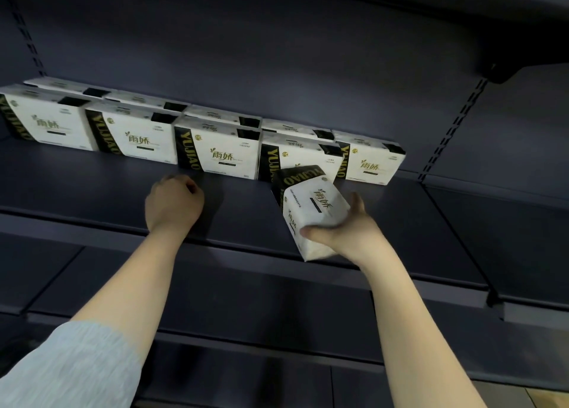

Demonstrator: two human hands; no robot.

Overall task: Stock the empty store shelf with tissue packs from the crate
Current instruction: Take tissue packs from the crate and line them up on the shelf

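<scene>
One soft white tissue pack with a black and gold stripe [311, 204] is in my right hand [341, 232]. My thumb curls over its near end and my other fingers wrap under it, so I hold it tight. The pack is tilted, with its far corner down near the dark grey metal shelf [107, 179] and its near end sticking out past the shelf edge. It sits just in front of the row of standing white tissue packs [215, 152], close to the fourth one from the left.

My left hand [174, 203] is on the shelf, just in front of the middle pack of that row. Its fingers are curled under into a loose fist and I see nothing in it. I cannot tell if the knuckles press on the shelf or only hang over it.

The back of the shelf has two rows of packs already, and the front part is bare. I cannot see the crate here.

I think I am at the step of putting this pack down. It looks like the start of a new row in front. Next I need to stand the pack up straight, turn it so its face looks out like the others, and slide it back until it touches the row. I must go gently so I do not knock the standing packs over.
</scene>
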